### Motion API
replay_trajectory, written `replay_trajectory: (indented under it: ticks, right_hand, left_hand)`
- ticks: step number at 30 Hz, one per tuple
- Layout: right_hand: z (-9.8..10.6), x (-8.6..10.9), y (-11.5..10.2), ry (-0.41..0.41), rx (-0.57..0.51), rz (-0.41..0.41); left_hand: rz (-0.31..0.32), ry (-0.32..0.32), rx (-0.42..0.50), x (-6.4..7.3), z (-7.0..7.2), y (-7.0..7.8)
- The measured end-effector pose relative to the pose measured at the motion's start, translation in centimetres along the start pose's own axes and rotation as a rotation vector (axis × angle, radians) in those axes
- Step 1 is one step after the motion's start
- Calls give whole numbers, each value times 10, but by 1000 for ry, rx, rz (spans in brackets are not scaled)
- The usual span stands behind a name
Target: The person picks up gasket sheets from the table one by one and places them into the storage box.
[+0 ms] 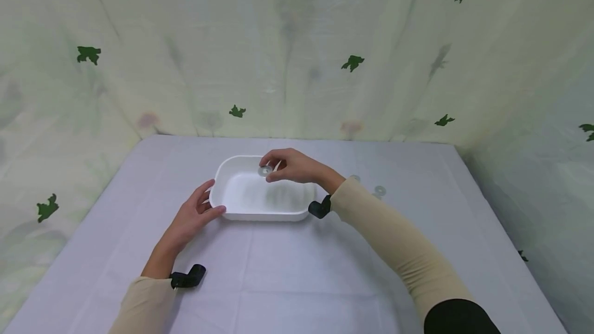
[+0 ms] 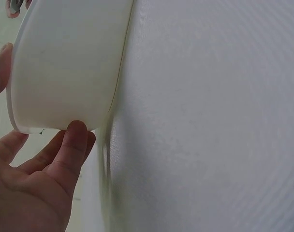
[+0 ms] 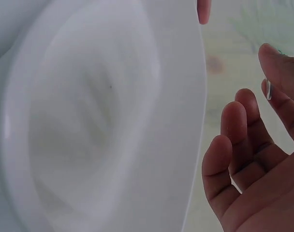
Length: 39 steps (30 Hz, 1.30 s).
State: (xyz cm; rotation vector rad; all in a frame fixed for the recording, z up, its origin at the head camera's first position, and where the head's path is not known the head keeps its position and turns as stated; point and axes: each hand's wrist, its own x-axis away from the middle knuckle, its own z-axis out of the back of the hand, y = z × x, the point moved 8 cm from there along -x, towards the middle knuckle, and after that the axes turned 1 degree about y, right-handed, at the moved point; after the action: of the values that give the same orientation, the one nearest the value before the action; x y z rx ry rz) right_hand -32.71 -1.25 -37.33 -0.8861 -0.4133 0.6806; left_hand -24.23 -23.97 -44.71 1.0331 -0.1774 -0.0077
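Note:
A white rectangular tray (image 1: pixel 241 195) with rounded corners stands on the cloth-covered table. My left hand (image 1: pixel 190 218) grips its left end, the thumb at the rim and the fingers against the outer wall (image 2: pixel 65 72). Over the tray's far side, my right hand (image 1: pixel 297 166) pinches a small round washer (image 1: pixel 262 172) between thumb and index finger. From the right wrist view the washer (image 3: pixel 268 90) appears edge-on, and the other fingers are loosely bent around nothing. The tray's inside (image 3: pixel 84 130) shows no objects there.
To the right of the tray lie a few more washers (image 1: pixel 380 190), partly hidden by the right sleeve. A pale curtain (image 1: pixel 287 66) with green leaf shapes hangs behind the table. The white tablecloth (image 1: pixel 287 272) stretches toward me.

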Motion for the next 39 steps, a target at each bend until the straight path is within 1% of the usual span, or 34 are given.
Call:
replay_trajectory:
  ticks: [3, 5, 9, 12, 17, 21, 23, 27, 31, 39]
  right_hand:
    - [0, 1, 3, -8, 14, -24]
    - [1, 2, 5, 1, 26, -48]
    - [12, 7, 7, 56, 62, -66]
    - [22, 12, 9, 85, 92, -75]
    - [39, 27, 9, 104, 139, -86]
    - [52, 40, 10, 124, 156, -81]
    - [57, 47, 13, 133, 164, -95]
    - [68, 61, 22, 149, 181, -147]
    - [79, 75, 36, 168, 202, -189]
    - [102, 106, 73, 188, 237, -195]
  left_hand:
    - [-1, 1, 3, -1, -1, 1]
    - [-5, 0, 10, -1, -2, 2]
    - [-9, -6, 27, -1, -3, 4]
    - [-5, -6, 21, -1, -2, 4]
    - [-2, -3, 6, -2, -1, 5]
    - [0, -3, 1, -3, -1, 4]
    - [-1, -4, -1, -3, -1, 5]
    - [-7, -5, -9, -3, -1, 6]
    - [-11, -6, 4, -1, -1, 6]
    - [-6, -16, 8, 0, 0, 7]
